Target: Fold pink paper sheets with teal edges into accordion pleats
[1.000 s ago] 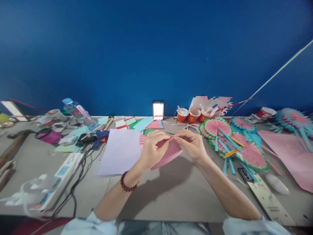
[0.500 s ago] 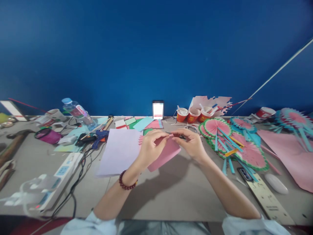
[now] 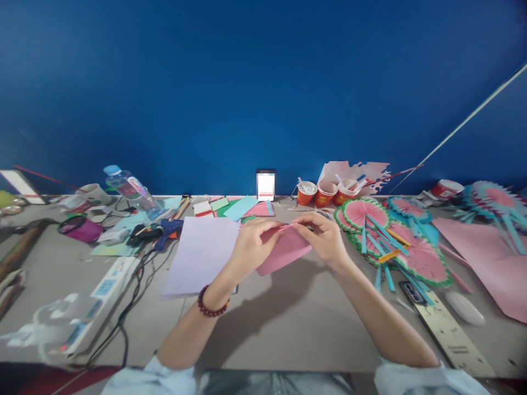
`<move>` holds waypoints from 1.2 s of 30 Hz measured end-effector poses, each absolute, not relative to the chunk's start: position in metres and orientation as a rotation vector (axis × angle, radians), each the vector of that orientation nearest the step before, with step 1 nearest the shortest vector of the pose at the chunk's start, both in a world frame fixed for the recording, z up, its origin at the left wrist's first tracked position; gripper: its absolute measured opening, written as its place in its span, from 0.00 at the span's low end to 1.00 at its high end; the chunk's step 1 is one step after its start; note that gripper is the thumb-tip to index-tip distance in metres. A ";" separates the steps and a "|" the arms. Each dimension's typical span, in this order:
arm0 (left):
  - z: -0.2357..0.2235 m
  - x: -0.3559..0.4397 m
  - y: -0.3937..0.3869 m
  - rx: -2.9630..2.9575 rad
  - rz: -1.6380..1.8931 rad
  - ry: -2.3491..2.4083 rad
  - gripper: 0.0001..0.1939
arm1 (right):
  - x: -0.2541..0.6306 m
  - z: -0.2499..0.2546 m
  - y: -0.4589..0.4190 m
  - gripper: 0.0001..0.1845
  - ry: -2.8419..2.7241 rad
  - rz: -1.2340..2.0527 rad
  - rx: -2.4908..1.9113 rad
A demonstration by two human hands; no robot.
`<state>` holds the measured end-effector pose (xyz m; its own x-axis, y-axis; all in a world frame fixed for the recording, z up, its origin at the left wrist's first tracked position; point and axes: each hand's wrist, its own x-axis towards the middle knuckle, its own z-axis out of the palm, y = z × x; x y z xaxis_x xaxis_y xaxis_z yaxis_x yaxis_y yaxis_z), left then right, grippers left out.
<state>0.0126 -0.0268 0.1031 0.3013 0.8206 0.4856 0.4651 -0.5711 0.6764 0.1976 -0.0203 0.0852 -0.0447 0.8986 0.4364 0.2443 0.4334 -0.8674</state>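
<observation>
Between both hands, above the grey table [image 3: 288, 334], is a sheet of pink paper [image 3: 284, 253]. My left hand [image 3: 256, 244], with a dark red bead bracelet [image 3: 212, 303] at the wrist, pinches its upper edge between thumb and fingers. On the same edge, further right, my right hand [image 3: 322, 238] closes with thumb and forefinger. The paper's lower part hangs tilted towards me. My left fingers hide part of its far side. Just left of the hands lies a stack of pale lilac paper [image 3: 201, 255].
Pleated watermelon-coloured paper fans [image 3: 370, 219] lie right, near a ruler [image 3: 448, 334] and a computer mouse [image 3: 465, 309]. Paper cups [image 3: 326, 193] and a phone [image 3: 265, 185] stand by the wall. To the left are a power strip [image 3: 105, 299], a bottle [image 3: 134, 189] and a glue gun [image 3: 167, 233].
My hands have shifted along the pink paper's upper edge and its lower part has swung up and right. The pink pleats left of my left hand no longer show.
</observation>
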 end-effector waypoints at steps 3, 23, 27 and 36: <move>0.103 0.012 -0.025 2.159 1.177 1.159 0.07 | 0.197 0.084 -0.020 0.06 -1.553 0.740 -1.030; 0.103 0.010 -0.027 2.128 1.236 1.084 0.06 | 0.197 0.087 -0.024 0.10 -1.653 0.880 -1.023; 0.102 0.012 -0.031 2.202 1.215 1.132 0.06 | 0.198 0.089 -0.025 0.12 -1.752 0.748 -1.046; 0.101 0.014 -0.033 2.226 1.227 1.151 0.07 | 0.196 0.093 -0.026 0.04 -1.788 0.521 -0.929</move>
